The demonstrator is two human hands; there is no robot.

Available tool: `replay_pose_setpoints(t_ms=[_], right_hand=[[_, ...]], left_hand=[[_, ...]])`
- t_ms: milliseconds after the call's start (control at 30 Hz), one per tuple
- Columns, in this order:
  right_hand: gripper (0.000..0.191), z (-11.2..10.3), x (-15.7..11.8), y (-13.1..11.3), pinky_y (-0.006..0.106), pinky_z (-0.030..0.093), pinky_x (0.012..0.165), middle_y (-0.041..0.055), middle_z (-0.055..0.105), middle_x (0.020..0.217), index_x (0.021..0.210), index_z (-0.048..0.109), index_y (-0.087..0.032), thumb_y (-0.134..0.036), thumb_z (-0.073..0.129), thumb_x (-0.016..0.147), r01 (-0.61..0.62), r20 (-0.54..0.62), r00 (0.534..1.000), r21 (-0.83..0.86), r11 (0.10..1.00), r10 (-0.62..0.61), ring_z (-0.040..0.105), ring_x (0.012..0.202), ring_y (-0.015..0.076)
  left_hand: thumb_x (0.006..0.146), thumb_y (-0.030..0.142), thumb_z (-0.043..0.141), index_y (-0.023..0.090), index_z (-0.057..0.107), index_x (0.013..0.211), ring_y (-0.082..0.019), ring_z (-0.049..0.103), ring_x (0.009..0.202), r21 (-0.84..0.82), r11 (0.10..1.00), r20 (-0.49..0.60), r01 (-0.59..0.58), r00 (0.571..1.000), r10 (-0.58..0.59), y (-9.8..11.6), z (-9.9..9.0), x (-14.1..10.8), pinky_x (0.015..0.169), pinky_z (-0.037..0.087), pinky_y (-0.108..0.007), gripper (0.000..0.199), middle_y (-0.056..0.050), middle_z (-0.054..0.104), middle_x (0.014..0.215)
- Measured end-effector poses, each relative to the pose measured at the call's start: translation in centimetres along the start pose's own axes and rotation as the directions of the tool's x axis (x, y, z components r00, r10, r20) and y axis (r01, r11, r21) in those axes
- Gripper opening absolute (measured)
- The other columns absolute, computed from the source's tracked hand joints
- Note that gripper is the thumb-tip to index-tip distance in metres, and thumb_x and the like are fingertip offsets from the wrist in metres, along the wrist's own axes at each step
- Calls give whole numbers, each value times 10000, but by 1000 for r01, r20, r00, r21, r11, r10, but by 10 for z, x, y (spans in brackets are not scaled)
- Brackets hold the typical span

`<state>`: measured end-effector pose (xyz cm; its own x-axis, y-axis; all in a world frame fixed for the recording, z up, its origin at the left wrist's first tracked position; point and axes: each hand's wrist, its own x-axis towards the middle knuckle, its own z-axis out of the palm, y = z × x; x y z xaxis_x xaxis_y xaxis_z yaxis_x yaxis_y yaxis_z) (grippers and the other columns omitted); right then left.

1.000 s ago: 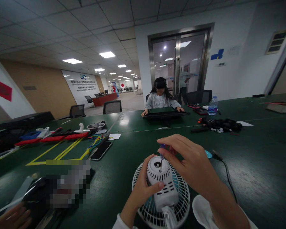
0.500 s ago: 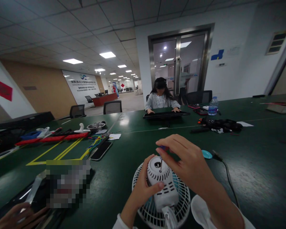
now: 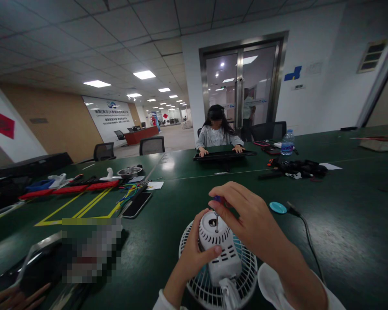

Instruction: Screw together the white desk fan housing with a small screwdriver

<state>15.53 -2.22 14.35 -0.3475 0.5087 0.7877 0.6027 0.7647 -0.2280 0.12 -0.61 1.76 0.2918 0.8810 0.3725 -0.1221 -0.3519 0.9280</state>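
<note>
A white fan (image 3: 226,263) lies with its round grille down on the green table, its motor housing facing up. My left hand (image 3: 194,254) is wrapped round the left side of the housing, thumb across the front. Above it, my right hand (image 3: 245,211) pinches the purple handle of a screwdriver (image 3: 217,219), whose thin shaft points down to the top of the housing, beside a round opening. The fan's white base (image 3: 271,284) shows partly behind my right forearm.
A cyan disc (image 3: 278,208) and a black cable (image 3: 310,245) lie to the right. A phone (image 3: 137,205) and wires are at the left. Another person's hand (image 3: 17,299) is at lower left. Across the table (image 3: 177,185), a person (image 3: 218,131) sits behind a black panel (image 3: 224,155).
The view has shifted slightly. My right hand stays on the screwdriver, my left on the housing. The other person's hand at lower left has moved down and left.
</note>
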Motion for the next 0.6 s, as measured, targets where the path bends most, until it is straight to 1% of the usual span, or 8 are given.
replay_pose_setpoints(t_ms=[100, 167, 233, 400, 500, 600], right_hand=[[166, 0, -1, 0, 313, 485, 725, 73, 613, 909, 974, 582, -165, -204, 441, 894, -39, 44, 998, 15, 999, 38, 573, 823, 173], [210, -1, -1, -1, 325, 485, 772, 81, 622, 981, 1044, 568, -166, -177, 421, 894, -25, 60, 998, 39, 999, 23, 578, 890, 177], [246, -1, -2, -2, 328, 484, 797, 77, 641, 1001, 1089, 552, -163, -142, 408, 889, 2, 72, 997, 66, 998, -7, 585, 920, 176], [229, -3, -2, -2, 308, 491, 762, 58, 671, 959, 1068, 561, -172, -130, 436, 880, 12, 64, 998, 73, 997, -17, 607, 880, 171], [190, -3, -1, 0, 301, 492, 735, 57, 673, 918, 1029, 575, -163, -150, 471, 870, 8, 35, 999, 39, 999, -9, 611, 847, 171], [138, -2, 0, 1, 272, 492, 686, 44, 663, 842, 971, 587, -162, -190, 503, 865, -5, -17, 1000, 20, 1000, 5, 608, 777, 153]], left_hand=[[661, 369, 721, 197, 341, 1300, -324, 365, 1260, 9, 1000, -3, 11, 1000, -11, 0, 0, 0, 1073, 256, -447, 763, -106, 434, 1332], [656, 370, 725, 195, 349, 1302, -329, 361, 1263, 13, 1000, -15, 10, 1000, -9, -1, 0, -1, 1075, 253, -446, 768, -107, 429, 1340], [652, 371, 728, 194, 352, 1305, -330, 353, 1270, 3, 1000, -18, 5, 1000, -5, -2, 0, 0, 1076, 256, -441, 774, -109, 419, 1354], [647, 390, 729, 186, 343, 1313, -316, 356, 1273, 0, 1000, -16, 12, 1000, -12, -2, 0, 0, 1072, 276, -418, 797, -104, 423, 1356], [657, 387, 723, 191, 339, 1313, -308, 363, 1269, 15, 1000, -10, 14, 1000, -13, -2, 0, -1, 1065, 288, -409, 784, -100, 428, 1349], [668, 376, 717, 196, 333, 1309, -305, 377, 1254, 18, 1000, 2, 7, 1000, -7, -2, 0, -1, 1071, 269, -422, 768, -102, 426, 1344]])
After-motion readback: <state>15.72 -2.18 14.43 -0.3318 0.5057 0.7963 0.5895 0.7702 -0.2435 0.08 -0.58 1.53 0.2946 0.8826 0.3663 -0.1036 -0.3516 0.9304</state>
